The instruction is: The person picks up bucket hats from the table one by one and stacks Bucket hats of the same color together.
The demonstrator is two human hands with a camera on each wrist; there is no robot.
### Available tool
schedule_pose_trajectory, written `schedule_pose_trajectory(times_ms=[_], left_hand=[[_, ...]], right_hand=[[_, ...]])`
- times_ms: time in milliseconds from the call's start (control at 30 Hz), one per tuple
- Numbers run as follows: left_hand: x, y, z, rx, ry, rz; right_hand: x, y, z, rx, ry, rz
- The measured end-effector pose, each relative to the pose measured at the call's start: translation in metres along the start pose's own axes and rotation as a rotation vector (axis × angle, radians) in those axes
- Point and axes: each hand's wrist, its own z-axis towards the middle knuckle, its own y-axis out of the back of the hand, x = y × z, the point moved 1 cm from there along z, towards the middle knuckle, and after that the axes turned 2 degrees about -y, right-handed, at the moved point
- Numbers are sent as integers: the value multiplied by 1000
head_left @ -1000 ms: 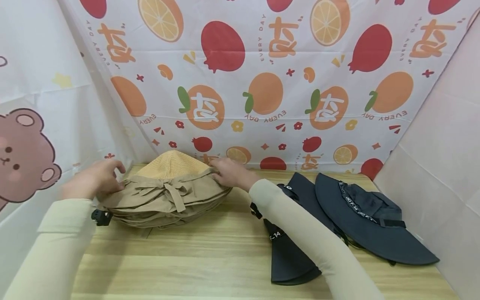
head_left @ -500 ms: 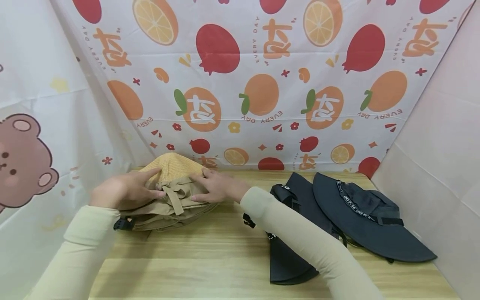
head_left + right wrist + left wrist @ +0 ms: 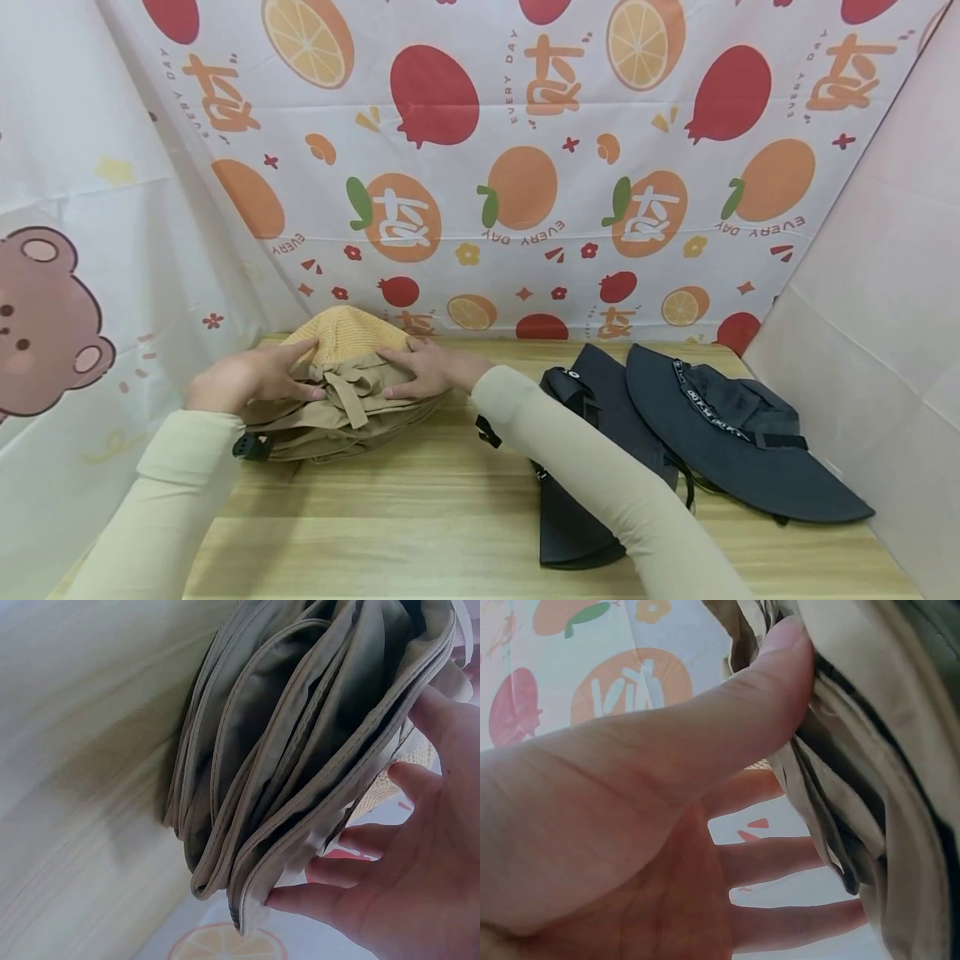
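Note:
A stack of tan sun hats (image 3: 330,437) with folded, layered brims lies at the left of the table. A yellow woven crown (image 3: 343,329) rises behind the top brim, and a fabric bow (image 3: 348,396) is tied at its front. My left hand (image 3: 251,375) rests on the stack's left side, fingers straight and spread, thumb (image 3: 772,682) against the brim. On the right side, my right hand (image 3: 431,367) touches the top brim with spread, nearly straight fingers. In the right wrist view, its fingertips meet the outermost layers (image 3: 300,825). The stack's far side is hidden.
Dark wide-brimmed hats (image 3: 738,442) with lettered bands lie on the wooden table (image 3: 420,533) at the right, partly behind my right sleeve (image 3: 577,467). A fruit-print curtain (image 3: 510,200) stands along the back. Pale sheets hang at both sides.
Both hands have moved inward from the stack's outer edges onto its top. The brim's sides are pushed in, so the stack looks narrower. In the last half second little has shifted.

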Motion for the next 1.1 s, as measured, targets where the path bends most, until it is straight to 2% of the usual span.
schedule_pose_trajectory(times_ms=[433, 567, 667, 767, 867, 933, 1000, 1100], left_hand=[[6, -2, 8, 25, 13, -21], [3, -3, 6, 4, 10, -13], [-7, -2, 1, -44, -4, 14], [-31, 1, -11, -152, -38, 70], [-68, 0, -25, -300, -115, 106], [-96, -4, -31, -385, -181, 94], [-122, -15, -33, -460, -257, 56], [-152, -43, -25, -473, -350, -45]], right_hand=[[-1, -3, 4, 26, -30, 6], [-1, -4, 2, 18, -27, -1], [-4, -3, -4, -6, 33, 27], [-11, 3, -18, -34, 110, 110], [-22, 10, -38, -89, 151, 174], [-31, 15, -53, -144, 155, 201], [-42, 18, -71, -196, 140, 204], [-61, 15, -99, -241, 118, 231]])
